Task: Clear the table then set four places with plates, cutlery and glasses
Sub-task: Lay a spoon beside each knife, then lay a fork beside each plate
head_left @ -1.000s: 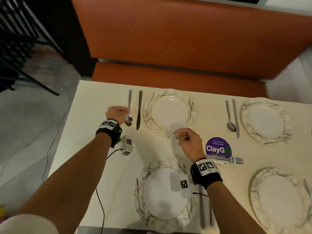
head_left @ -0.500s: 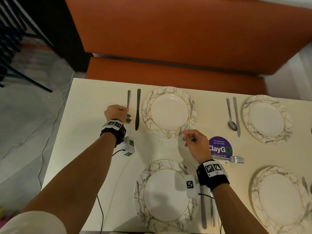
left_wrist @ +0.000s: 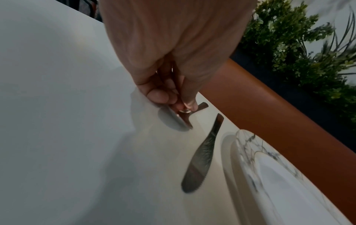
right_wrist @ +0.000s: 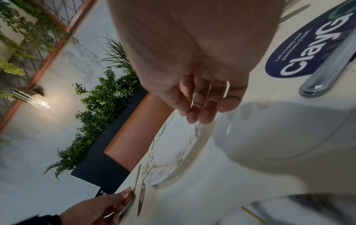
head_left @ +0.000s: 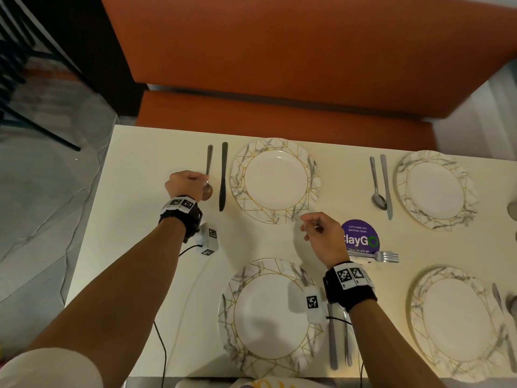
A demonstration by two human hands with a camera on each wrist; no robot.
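Observation:
Four marbled plates stand on the cream table (head_left: 145,175). My left hand (head_left: 195,182) pinches a spoon (head_left: 207,175) near its bowl, left of the knife (head_left: 223,177) beside the far-left plate (head_left: 240,163). The left wrist view shows the fingers (left_wrist: 159,95) on the spoon (left_wrist: 173,121), the knife (left_wrist: 202,156) and the plate (left_wrist: 248,141). My right hand (head_left: 307,223) hovers with relaxed fingers between the far-left plate and the near-left plate (head_left: 228,312), holding nothing; its fingers (right_wrist: 202,109) show bare. A fork (head_left: 384,256) lies by my right wrist.
A purple ClayGo sticker (head_left: 361,236) lies under the fork's handle (right_wrist: 325,76). A spoon (head_left: 377,191) and knife (head_left: 387,189) lie left of the far-right plate (head_left: 402,175). Cutlery (head_left: 333,340) lies right of the near-left plate. An orange bench (head_left: 279,65) runs behind the table.
Both hands have hardly moved: the left still holds the spoon beside the knife, the right still hovers below the far-left plate. The view has shifted slightly.

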